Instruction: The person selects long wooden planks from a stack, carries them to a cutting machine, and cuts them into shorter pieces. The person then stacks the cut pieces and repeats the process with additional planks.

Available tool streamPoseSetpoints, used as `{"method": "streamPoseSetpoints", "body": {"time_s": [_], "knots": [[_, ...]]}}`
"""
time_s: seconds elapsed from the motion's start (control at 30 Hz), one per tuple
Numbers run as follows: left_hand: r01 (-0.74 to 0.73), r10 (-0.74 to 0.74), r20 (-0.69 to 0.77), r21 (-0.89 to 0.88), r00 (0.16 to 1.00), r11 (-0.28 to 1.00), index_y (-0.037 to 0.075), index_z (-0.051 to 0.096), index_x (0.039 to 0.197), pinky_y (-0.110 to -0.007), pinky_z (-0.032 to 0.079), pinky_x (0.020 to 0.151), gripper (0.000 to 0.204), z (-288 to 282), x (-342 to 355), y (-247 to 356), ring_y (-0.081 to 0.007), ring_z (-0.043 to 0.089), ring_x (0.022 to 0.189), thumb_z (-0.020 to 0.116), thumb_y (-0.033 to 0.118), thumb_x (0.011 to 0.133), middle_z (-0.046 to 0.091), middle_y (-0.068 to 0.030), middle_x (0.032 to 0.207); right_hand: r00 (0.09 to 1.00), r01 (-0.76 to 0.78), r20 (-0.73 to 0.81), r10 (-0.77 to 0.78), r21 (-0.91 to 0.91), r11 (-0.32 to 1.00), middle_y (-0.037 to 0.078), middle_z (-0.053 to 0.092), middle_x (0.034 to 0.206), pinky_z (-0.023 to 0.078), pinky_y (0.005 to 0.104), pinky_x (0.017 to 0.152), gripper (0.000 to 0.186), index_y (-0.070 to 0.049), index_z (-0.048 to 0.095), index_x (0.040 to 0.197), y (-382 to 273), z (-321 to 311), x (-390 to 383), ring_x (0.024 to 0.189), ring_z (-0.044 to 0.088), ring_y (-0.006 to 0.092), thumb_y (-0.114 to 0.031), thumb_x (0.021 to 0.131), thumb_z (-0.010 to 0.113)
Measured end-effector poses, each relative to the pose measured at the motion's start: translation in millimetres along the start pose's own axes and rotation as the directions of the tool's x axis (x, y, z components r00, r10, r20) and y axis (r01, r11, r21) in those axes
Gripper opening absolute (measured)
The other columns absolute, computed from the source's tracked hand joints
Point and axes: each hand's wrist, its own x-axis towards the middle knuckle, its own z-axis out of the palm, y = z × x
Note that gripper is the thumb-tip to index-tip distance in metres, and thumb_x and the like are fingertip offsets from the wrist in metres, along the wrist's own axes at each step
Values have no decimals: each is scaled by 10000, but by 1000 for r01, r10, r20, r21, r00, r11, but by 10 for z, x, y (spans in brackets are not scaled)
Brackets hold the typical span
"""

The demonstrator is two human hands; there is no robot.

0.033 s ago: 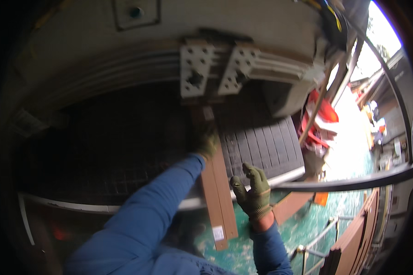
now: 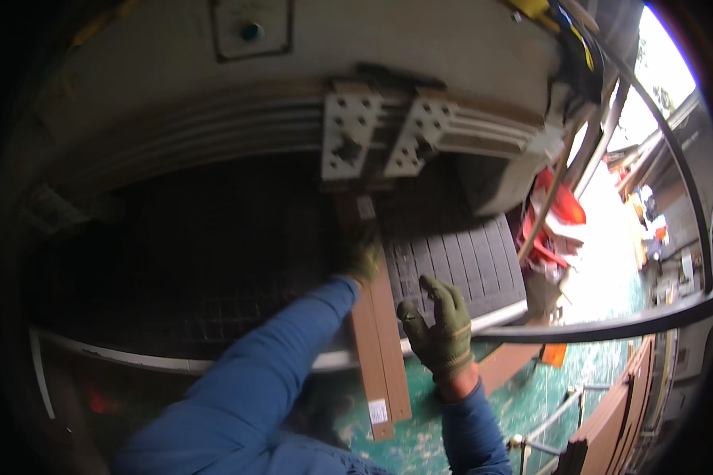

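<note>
Two narrow brown boards (image 2: 376,348) lie side by side on the dark slatted machine bed (image 2: 444,253). Their near ends stick out over its white front edge, and one carries a white label (image 2: 378,411). My left hand (image 2: 363,265), in a green glove, is on the boards under the machine; its fingers are lost in shadow. Just right of the boards my right hand (image 2: 444,332), gloved too, hovers with thumb and fingers apart and nothing in it. The far ends reach beneath two white perforated plates (image 2: 348,131).
A curved grey bar (image 2: 602,328) runs past the bed's right corner. Brown boards (image 2: 610,419) are stacked on a metal rack (image 2: 558,416) at the lower right. Red items (image 2: 558,202) lie beyond the bed. The machine's pale housing (image 2: 166,47) hangs over the far side.
The whole scene sits slightly lower in the picture. Both hands and the boards keep nearly the same places relative to each other.
</note>
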Motion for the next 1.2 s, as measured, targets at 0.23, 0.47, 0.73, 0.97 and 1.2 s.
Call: {"method": "streamPoseSetpoints", "body": {"time_s": [0.23,0.47,0.73,0.97,1.2], "knots": [[-32,13,-132,-140,991,990,97,657,1374,-530,323,1246,460,41,78,5,-388,456,1439,666,205,927,546,-171,1507,841,534,1,-542,-167,829,204,640,1310,540,479,974,708,-63,523,1508,-950,355,2241,1202,631,367,-361,907,749],[-51,20,-205,-145,979,988,36,710,1269,-530,406,1190,423,-177,52,75,-442,525,1353,723,132,858,592,-201,1437,849,518,113,-516,-375,769,180,670,1248,557,473,912,714,-52,482,1541,-1488,891,3155,1108,678,342,-435,969,668],[37,-89,-146,-324,985,945,32,634,1399,-540,339,1243,476,600,-49,-121,-454,460,1432,654,125,933,549,-219,1511,841,539,240,-485,-460,706,173,698,1182,586,457,819,658,-37,527,1502,-1440,906,3209,1025,707,347,-415,980,655],[68,-86,-42,-327,995,943,-13,614,1396,-473,370,1228,450,334,-128,-216,-403,500,1411,610,161,981,575,-213,1484,878,479,73,-474,-120,869,149,684,1055,567,436,745,515,-61,638,1337,-412,219,1852,895,680,339,-264,888,787],[74,-30,130,-348,991,935,-57,586,1442,-495,380,1218,454,298,-5,-190,-466,506,1408,508,201,1077,538,-312,1509,852,-349,334,402,-208,914,199,696,1100,575,470,858,532,-71,630,1351,381,-117,-1706,1010,692,395,-377,937,763]]}}
